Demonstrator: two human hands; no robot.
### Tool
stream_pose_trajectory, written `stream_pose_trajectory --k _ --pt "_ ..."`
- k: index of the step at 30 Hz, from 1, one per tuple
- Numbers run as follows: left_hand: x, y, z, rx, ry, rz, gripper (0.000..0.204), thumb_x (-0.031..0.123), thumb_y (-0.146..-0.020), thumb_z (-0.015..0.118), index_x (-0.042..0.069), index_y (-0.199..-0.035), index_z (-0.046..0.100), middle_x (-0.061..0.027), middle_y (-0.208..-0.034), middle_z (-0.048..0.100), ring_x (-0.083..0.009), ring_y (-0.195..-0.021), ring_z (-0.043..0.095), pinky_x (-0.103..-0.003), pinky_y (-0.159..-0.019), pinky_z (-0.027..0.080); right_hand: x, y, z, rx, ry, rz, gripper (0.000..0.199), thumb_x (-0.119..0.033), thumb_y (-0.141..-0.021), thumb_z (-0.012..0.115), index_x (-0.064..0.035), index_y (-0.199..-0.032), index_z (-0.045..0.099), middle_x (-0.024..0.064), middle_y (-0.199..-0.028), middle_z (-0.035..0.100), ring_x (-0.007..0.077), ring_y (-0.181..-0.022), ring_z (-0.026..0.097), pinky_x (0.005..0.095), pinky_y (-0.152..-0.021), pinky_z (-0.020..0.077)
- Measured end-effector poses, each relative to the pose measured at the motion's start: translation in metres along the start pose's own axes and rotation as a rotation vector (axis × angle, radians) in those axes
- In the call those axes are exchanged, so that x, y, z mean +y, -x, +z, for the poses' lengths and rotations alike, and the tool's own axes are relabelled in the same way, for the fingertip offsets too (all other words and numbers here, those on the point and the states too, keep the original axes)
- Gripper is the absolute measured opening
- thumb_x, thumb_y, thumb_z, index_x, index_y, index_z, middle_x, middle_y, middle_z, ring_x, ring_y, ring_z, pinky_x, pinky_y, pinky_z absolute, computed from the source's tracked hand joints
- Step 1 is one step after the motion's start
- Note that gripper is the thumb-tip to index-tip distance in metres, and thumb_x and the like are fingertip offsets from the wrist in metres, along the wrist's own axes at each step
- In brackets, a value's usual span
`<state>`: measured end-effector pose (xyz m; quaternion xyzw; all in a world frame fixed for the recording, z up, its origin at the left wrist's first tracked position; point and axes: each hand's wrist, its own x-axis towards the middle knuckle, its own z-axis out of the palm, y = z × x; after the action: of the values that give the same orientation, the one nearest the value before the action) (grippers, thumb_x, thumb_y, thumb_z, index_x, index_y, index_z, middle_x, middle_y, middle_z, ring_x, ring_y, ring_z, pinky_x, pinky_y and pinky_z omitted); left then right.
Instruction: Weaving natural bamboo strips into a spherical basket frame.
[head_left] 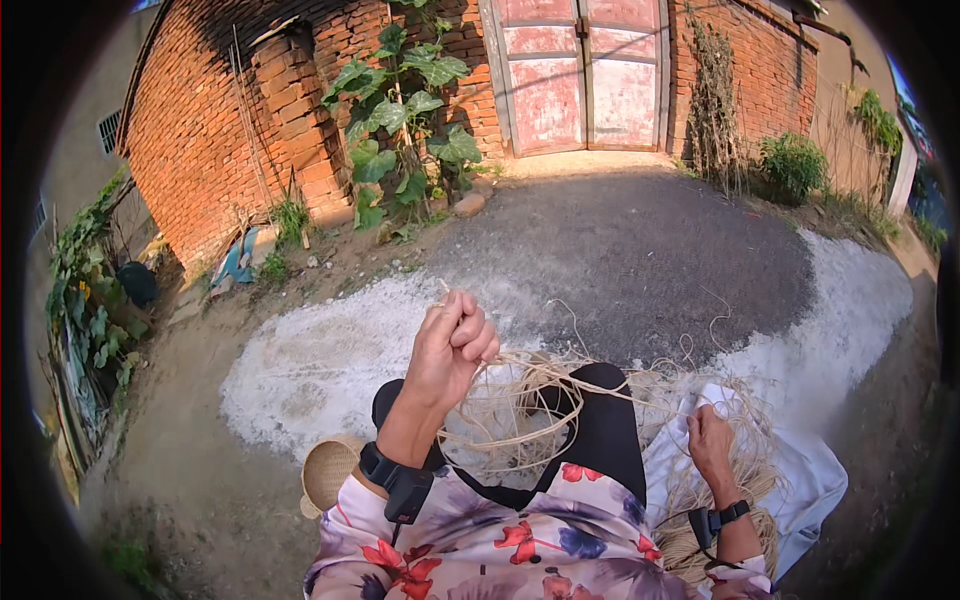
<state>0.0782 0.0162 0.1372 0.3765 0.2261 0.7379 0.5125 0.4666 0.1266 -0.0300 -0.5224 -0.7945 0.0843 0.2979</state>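
Raised in front of my knees, my left hand [452,345] is closed in a fist around thin pale cord, and a short tip pokes out above the fingers. From this hand, loose loops of the cord [560,375] droop across my lap and between my black-trousered legs. One strand stretches rightward to my right hand [710,440], whose fingers are pinched around it. Below and around that hand lies a large tangled pile of the same cord [690,515], resting on a white cloth or sack [815,480]. The pinched fingertips are partly hidden.
A small woven basket [331,475] stands on the ground left of my lap. Ahead lies a grey paved patch [640,260] edged with pale concrete. Farther off are a faded red double door [585,80], a brick wall [200,150] and a leafy climbing plant [390,115].
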Motion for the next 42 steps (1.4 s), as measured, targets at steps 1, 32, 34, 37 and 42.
stream_pose_trajectory --k 1,32,34,37,42 --pt "0.007 0.0 0.007 -0.016 0.022 0.044 0.031 0.03 -0.104 0.033 0.011 -0.087 0.05 0.0076 -0.058 0.029 -0.007 -0.049 0.029 -0.025 -0.053 0.031 0.001 0.002 0.003 0.018 0.001 -0.014 0.014 -0.016 -0.086 0.059 -0.0037 -0.083 0.053 0.0172 -0.066 0.062 0.0384 -0.063 0.061 0.0485 -0.057 0.0444" --pt "0.057 -0.028 -0.042 0.038 0.142 0.037 0.029 0.028 -0.103 0.037 0.008 -0.093 0.055 0.0067 -0.058 0.033 -0.0042 -0.045 0.029 -0.021 -0.041 0.023 0.064 -0.029 0.013 0.009 -0.236 0.126 0.023 -0.019 -0.079 0.066 -0.0016 -0.092 0.06 0.0136 -0.08 0.064 0.0272 -0.073 0.062 0.0383 -0.067 0.048" --pt "0.043 -0.03 -0.019 -0.005 0.056 0.037 0.031 0.029 -0.103 0.036 0.007 -0.096 0.055 0.0063 -0.059 0.033 -0.0036 -0.047 0.029 -0.02 -0.042 0.024 -0.049 -0.062 0.012 -0.002 -0.637 -0.071 0.019 -0.018 -0.085 0.064 0.0003 -0.09 0.063 0.008 -0.078 0.063 0.0146 -0.067 0.06 0.0292 -0.063 0.0478" --pt "0.028 -0.031 0.008 -0.04 0.017 0.009 0.036 0.032 -0.104 0.034 0.005 -0.1 0.057 0.0051 -0.062 0.035 -0.004 -0.049 0.03 -0.021 -0.044 0.026 -0.181 -0.073 -0.004 -0.094 -0.847 -0.287 0.018 -0.015 -0.084 0.067 0.0011 -0.088 0.063 0.008 -0.08 0.061 0.0142 -0.067 0.06 0.0273 -0.062 0.0477" --pt "0.012 -0.024 0.029 -0.041 -0.008 -0.009 0.038 0.033 -0.104 0.034 0.004 -0.102 0.059 0.0039 -0.063 0.038 -0.0043 -0.05 0.03 -0.021 -0.046 0.026 -0.269 -0.078 -0.008 -0.201 -0.881 -0.387 0.019 -0.016 -0.082 0.069 -0.0001 -0.09 0.063 0.0092 -0.078 0.064 0.0169 -0.064 0.061 0.0292 -0.06 0.0486"
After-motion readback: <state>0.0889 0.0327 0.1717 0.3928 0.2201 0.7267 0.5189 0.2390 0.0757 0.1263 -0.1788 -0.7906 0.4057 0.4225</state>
